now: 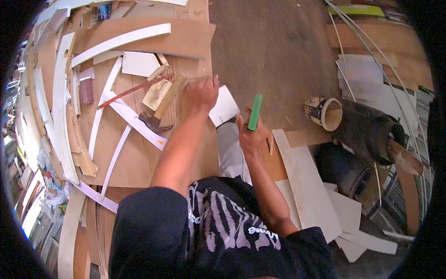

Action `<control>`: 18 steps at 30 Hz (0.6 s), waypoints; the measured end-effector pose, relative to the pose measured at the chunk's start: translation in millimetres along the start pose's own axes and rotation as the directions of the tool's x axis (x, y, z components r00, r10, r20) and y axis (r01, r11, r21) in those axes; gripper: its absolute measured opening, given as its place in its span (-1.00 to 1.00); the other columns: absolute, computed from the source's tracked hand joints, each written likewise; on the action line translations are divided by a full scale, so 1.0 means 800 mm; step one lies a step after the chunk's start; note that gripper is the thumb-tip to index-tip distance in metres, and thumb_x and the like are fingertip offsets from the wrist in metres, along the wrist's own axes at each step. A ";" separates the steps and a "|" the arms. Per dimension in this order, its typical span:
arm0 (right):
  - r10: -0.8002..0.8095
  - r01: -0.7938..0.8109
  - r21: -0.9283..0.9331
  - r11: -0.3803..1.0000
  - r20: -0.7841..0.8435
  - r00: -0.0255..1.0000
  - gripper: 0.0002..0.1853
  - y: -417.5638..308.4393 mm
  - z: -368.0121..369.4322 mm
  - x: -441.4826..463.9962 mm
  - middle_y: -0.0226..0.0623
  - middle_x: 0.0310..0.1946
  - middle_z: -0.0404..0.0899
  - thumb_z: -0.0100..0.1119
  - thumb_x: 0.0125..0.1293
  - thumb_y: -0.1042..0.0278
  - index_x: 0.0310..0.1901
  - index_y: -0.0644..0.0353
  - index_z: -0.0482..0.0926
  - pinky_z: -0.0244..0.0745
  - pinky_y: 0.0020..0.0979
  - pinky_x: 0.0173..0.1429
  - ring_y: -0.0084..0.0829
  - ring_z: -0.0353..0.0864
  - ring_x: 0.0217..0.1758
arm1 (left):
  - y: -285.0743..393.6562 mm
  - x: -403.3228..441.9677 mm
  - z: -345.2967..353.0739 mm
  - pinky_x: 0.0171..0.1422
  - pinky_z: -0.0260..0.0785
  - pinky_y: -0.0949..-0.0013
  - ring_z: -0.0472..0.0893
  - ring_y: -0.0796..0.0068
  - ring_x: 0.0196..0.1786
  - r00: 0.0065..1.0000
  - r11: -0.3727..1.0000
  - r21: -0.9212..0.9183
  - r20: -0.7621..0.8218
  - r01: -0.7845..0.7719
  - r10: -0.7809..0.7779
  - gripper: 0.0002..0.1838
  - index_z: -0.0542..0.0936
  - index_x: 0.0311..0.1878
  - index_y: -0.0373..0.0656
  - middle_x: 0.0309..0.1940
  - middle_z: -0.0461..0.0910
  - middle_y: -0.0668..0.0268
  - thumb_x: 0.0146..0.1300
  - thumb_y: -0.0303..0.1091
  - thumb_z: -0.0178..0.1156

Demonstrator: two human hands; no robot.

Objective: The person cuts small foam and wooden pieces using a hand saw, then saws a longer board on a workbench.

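My right hand [251, 133] is closed, with a slim green bar-shaped tool [255, 111] standing up out of it; the tool's kind is unclear. Its thumb rests at the edge of a small white board piece [224, 107], which is above my grey-trousered leg. My left hand [203, 94], slightly blurred, has its fingers curled beside the board's left edge; what they hold, if anything, is hidden. Just left of that hand lies a claw hammer [162, 107] with a wooden handle, its dark head pointing toward me. A wooden block [156, 94] sits beside the hammer.
A wooden worktop [139, 162] on the left carries a red rusty rod [134, 91], curved white strips [121, 43] and a brown block [86, 90]. On the right are a dirty bucket [331, 114], a dark cylinder [367, 132] and leaning board offcuts [309, 190].
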State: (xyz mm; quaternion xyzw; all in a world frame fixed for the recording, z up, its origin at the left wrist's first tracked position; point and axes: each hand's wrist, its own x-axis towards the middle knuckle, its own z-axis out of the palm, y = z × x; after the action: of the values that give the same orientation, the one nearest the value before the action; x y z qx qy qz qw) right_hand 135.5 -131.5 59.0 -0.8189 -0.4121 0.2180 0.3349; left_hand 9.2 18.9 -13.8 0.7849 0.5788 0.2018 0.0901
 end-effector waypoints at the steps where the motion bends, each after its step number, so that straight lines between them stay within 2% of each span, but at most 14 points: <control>1: 0.017 -0.017 0.009 1.000 0.012 1.000 -0.62 0.004 0.009 0.006 -0.34 -0.58 0.51 0.52 0.25 0.21 0.02 0.23 0.71 0.46 -0.35 -0.33 -0.42 0.51 -0.51 | -0.006 -0.009 0.001 -0.21 0.48 -0.01 0.69 0.02 -0.44 1.000 1.000 -0.005 0.020 0.001 -0.001 -0.60 0.68 -0.50 -0.12 -0.52 0.69 0.10 0.44 -0.15 0.12; 2: 0.037 -0.038 0.023 0.999 0.029 0.999 -0.59 0.008 0.020 0.012 -0.44 -0.61 0.42 0.54 0.24 0.23 0.06 0.24 0.72 0.40 -0.46 -0.36 -0.58 0.42 -0.52 | -0.013 -0.018 0.002 -0.21 0.48 -0.01 0.68 0.02 -0.43 0.999 1.000 -0.004 0.044 0.004 -0.004 -0.59 0.68 -0.49 -0.13 -0.51 0.69 0.10 0.46 -0.17 0.09; 3: 0.050 -0.053 0.050 0.997 0.047 0.998 -0.59 0.015 0.027 0.013 -0.44 -0.61 0.42 0.54 0.24 0.23 0.06 0.24 0.72 0.40 -0.46 -0.36 -0.58 0.42 -0.52 | -0.017 -0.032 -0.001 -0.21 0.48 -0.01 0.68 0.02 -0.43 0.998 1.000 0.029 0.057 0.002 -0.003 -0.59 0.68 -0.49 -0.13 -0.51 0.69 0.10 0.46 -0.17 0.09; 5: 0.036 -0.054 0.136 0.989 0.131 0.991 -0.54 0.029 0.039 0.016 -0.40 -0.59 0.44 0.59 0.16 0.18 0.05 0.19 0.73 0.43 -0.41 -0.34 -0.55 0.44 -0.53 | -0.020 -0.049 -0.008 -0.18 0.48 -0.03 0.68 -0.02 -0.40 0.993 0.991 0.080 -0.066 0.103 -0.098 -0.58 0.66 -0.48 -0.17 -0.50 0.69 0.10 0.48 -0.18 0.06; 6: 0.048 -0.068 0.161 0.985 0.127 0.991 -0.54 0.030 0.042 0.016 -0.40 -0.59 0.44 0.59 0.16 0.18 0.05 0.19 0.73 0.43 -0.41 -0.34 -0.55 0.44 -0.53 | -0.018 -0.048 -0.013 -0.18 0.48 -0.03 0.68 -0.02 -0.40 0.995 0.991 0.102 -0.061 0.083 -0.077 -0.58 0.66 -0.48 -0.17 -0.50 0.69 0.10 0.48 -0.18 0.06; 8: 0.055 -0.082 0.077 0.994 0.302 0.952 -0.54 0.030 0.038 0.016 -0.37 -0.56 0.51 0.60 0.14 0.19 0.04 0.20 0.73 0.49 -0.39 -0.30 -0.54 0.47 -0.51 | -0.010 -0.049 -0.027 -0.15 0.48 -0.03 0.67 -0.06 -0.37 0.955 0.955 -0.003 -0.028 0.296 -0.296 -0.58 0.65 -0.47 -0.19 -0.49 0.68 0.11 0.49 -0.20 0.04; 9: 0.055 -0.088 0.100 0.991 0.299 0.953 -0.54 0.033 0.038 0.016 -0.37 -0.56 0.51 0.60 0.14 0.19 0.04 0.20 0.73 0.49 -0.39 -0.30 -0.54 0.47 -0.51 | -0.007 -0.052 -0.031 -0.15 0.48 -0.03 0.67 -0.06 -0.37 0.959 0.959 0.015 -0.033 0.282 -0.281 -0.58 0.65 -0.47 -0.19 -0.49 0.68 0.11 0.49 -0.20 0.04; 11: 0.046 -0.106 0.201 0.974 0.283 0.958 -0.57 0.039 0.046 0.016 -0.27 -0.45 0.65 0.60 0.12 0.25 0.01 0.20 0.72 0.56 -0.35 -0.21 -0.45 0.61 -0.44 | -0.010 -0.063 -0.028 -0.16 0.47 -0.06 0.66 -0.09 -0.36 0.882 0.873 -0.151 -0.014 0.463 -0.471 -0.61 0.67 -0.42 -0.19 -0.48 0.68 0.09 0.49 -0.21 0.04; 12: 0.056 -0.115 0.215 0.970 0.266 0.962 -0.57 0.039 0.048 0.015 -0.27 -0.45 0.65 0.60 0.12 0.25 0.01 0.20 0.72 0.56 -0.35 -0.21 -0.45 0.61 -0.44 | -0.008 -0.070 -0.028 -0.16 0.47 -0.06 0.66 -0.09 -0.36 0.894 0.885 -0.145 -0.012 0.441 -0.448 -0.61 0.67 -0.42 -0.19 -0.48 0.68 0.09 0.49 -0.21 0.04; 14: 0.052 -0.089 0.138 0.986 0.251 0.967 -0.62 0.039 0.049 0.012 -0.17 -0.32 0.74 0.57 0.13 0.34 -0.01 0.20 0.72 0.60 -0.31 -0.13 -0.32 0.73 -0.31 | 0.002 -0.087 -0.032 -0.10 0.45 -0.03 0.65 -0.08 -0.27 0.780 0.734 -0.287 0.092 0.616 -0.619 -0.64 0.67 -0.33 -0.21 -0.43 0.65 0.10 0.50 -0.20 0.05; 15: 0.055 -0.093 0.146 0.985 0.243 0.968 -0.62 0.035 0.048 0.011 -0.17 -0.32 0.74 0.57 0.13 0.34 -0.01 0.20 0.72 0.60 -0.31 -0.13 -0.32 0.73 -0.31 | 0.006 -0.092 -0.037 -0.10 0.45 -0.03 0.65 -0.08 -0.27 0.787 0.742 -0.284 0.091 0.608 -0.610 -0.64 0.67 -0.33 -0.21 -0.43 0.65 0.10 0.50 -0.20 0.05; 16: 0.052 -0.094 0.177 0.980 0.226 0.973 -0.63 0.032 0.048 0.009 -0.13 -0.28 0.75 0.56 0.13 0.36 -0.02 0.19 0.72 0.61 -0.29 -0.11 -0.28 0.75 -0.25 | 0.008 -0.098 -0.042 -0.05 0.43 -0.01 0.63 -0.06 -0.23 0.904 0.885 -0.189 0.054 0.426 -0.424 -0.67 0.67 -0.28 -0.21 -0.40 0.64 0.11 0.50 -0.19 0.06; 17: 0.051 -0.094 0.205 0.974 0.209 0.977 -0.65 0.029 0.046 0.006 -0.09 -0.24 0.76 0.54 0.14 0.39 -0.02 0.18 0.72 0.61 -0.26 -0.09 -0.23 0.77 -0.20 | 0.012 -0.105 -0.048 0.01 0.42 0.01 0.61 -0.05 -0.19 0.976 0.972 -0.089 0.040 0.216 -0.213 -0.68 0.66 -0.22 -0.21 -0.37 0.62 0.11 0.49 -0.18 0.07; 18: 0.053 -0.095 0.206 0.974 0.200 0.978 -0.65 0.032 0.049 0.002 -0.09 -0.24 0.76 0.54 0.14 0.39 -0.02 0.18 0.72 0.61 -0.26 -0.09 -0.23 0.77 -0.20 | 0.017 -0.114 -0.051 0.01 0.42 0.01 0.61 -0.05 -0.19 0.978 0.974 -0.092 0.041 0.208 -0.205 -0.68 0.66 -0.22 -0.21 -0.37 0.62 0.11 0.49 -0.18 0.07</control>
State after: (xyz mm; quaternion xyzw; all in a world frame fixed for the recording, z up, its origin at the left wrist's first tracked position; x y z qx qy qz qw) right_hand 124.7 -126.8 13.5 -0.7677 -0.3856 0.3522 0.3713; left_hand -19.1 -75.6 8.7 0.7185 0.6453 0.2065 0.1569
